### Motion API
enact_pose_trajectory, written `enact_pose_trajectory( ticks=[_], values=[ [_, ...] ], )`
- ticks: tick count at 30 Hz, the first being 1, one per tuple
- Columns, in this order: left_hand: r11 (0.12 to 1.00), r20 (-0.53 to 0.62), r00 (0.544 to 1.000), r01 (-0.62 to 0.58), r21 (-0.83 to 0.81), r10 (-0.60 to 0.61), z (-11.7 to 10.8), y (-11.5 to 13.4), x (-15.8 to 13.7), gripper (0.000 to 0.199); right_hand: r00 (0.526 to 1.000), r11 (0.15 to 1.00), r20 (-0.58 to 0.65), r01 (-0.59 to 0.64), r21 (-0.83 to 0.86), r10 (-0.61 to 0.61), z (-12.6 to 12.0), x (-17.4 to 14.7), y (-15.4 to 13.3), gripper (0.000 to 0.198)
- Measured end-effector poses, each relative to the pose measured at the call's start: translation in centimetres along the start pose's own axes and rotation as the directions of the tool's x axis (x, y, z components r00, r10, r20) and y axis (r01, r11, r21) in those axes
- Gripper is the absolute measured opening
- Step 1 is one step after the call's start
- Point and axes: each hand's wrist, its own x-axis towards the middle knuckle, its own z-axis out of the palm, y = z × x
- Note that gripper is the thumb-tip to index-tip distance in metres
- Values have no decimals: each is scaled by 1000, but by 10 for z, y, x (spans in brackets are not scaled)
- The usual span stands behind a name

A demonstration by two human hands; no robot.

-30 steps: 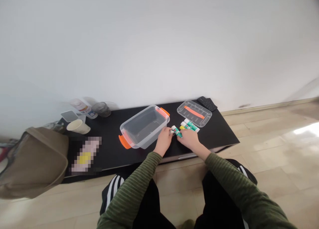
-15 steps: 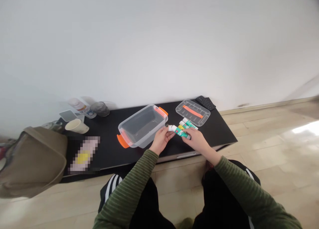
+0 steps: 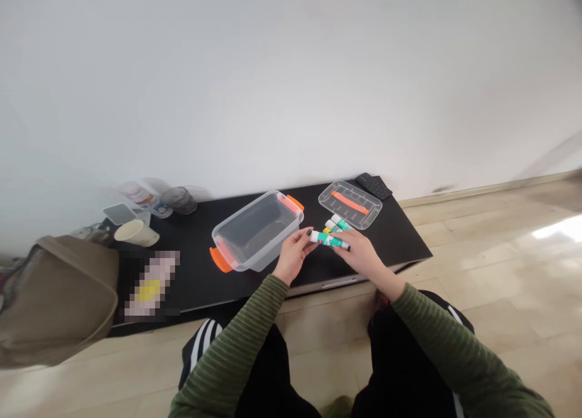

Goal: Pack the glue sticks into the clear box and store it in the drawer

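A green and white glue stick (image 3: 328, 240) lies across between my two hands, above the front of the black table. My left hand (image 3: 292, 258) pinches its white capped end at the left. My right hand (image 3: 362, 255) grips it near the dark end, and its fingers partly cover the barrel. Just behind are more green and white glue sticks (image 3: 341, 222), with something yellow (image 3: 326, 230) beside them. Left of the hands stands an open clear plastic box (image 3: 261, 259) with orange latches. Its clear lid (image 3: 370, 217), with an orange handle, lies flat behind the glue sticks.
On the black table (image 3: 200, 285), a paper cup (image 3: 136, 232), a white bottle (image 3: 144, 199) and a dark grey round object (image 3: 179, 200) stand at the left. A brown bag (image 3: 68, 297) sits at the left end. A black dotted item (image 3: 375, 186) lies near the wall.
The white cap, apart from the glue stick's end half a second ago, now sits against it. The stick has turned closer to level. The camera view has shifted slightly.
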Motion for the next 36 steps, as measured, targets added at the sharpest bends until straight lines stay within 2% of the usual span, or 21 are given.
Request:
enact_pose_trajectory(
  ticks=[3,6,8,10,12,13,14,16,17,18,19,20,21,23,26,29,32,34,36],
  values=[
    [999,0,999,-35,31,35,0,3,-5,38,998,996,33,-60,59,59,-3,1,-3,34],
    [992,22,997,-75,100,73,-1,8,-12,38,980,966,132,-175,188,151,-5,1,-4,32],
    [981,41,994,-102,166,97,-1,11,-19,39,949,903,256,-268,336,186,-5,0,-4,33],
    [957,67,989,-141,254,128,-1,16,-26,39,905,802,386,-363,474,181,-3,1,-6,40],
    [892,106,974,-226,391,200,-3,27,-36,37,859,711,486,-442,547,160,0,2,-10,48],
    [828,129,957,-288,481,259,-5,34,-40,36,840,680,523,-470,563,147,1,3,-12,49],
    [734,149,930,-358,577,336,-8,44,-45,35,822,656,554,-491,573,131,3,4,-16,50],
    [459,178,826,-461,759,535,-22,68,-51,33,799,618,593,-516,593,99,7,8,-24,48],
    [336,158,756,-454,825,635,-31,81,-51,35,800,603,593,-516,608,88,10,10,-27,48],
    [248,112,681,-408,879,724,-43,94,-51,36,810,592,581,-509,625,83,12,12,-30,47],
    [196,68,630,-339,920,773,-56,107,-48,38,823,586,562,-496,641,81,14,14,-33,47],
    [170,20,615,-250,953,788,-70,117,-44,42,837,583,541,-479,657,78,16,16,-36,46],
    [161,-27,623,-158,974,782,-84,124,-40,46,852,584,519,-459,670,74,18,18,-37,46],
    [169,-113,697,-11,986,708,-108,132,-31,53,880,603,472,-408,685,59,20,22,-41,44],
    [192,-179,787,78,978,590,-127,125,-28,57,932,691,360,-289,663,45,24,27,-48,42],
    [151,-162,805,91,984,571,-123,110,-40,59,975,828,216,-159,539,46,28,32,-62,39],
    [143,-160,810,94,985,564,-109,97,-63,60,995,952,97,-38,305,8,36,36,-84,32],
    [141,-139,817,71,987,560,-102,89,-78,61,994,994,90,47,100,-56,43,40,-102,28],
    [135,-105,822,34,990,560,-98,83,-89,60,981,988,163,126,-93,-110,52,43,-119,26]
  ],
)
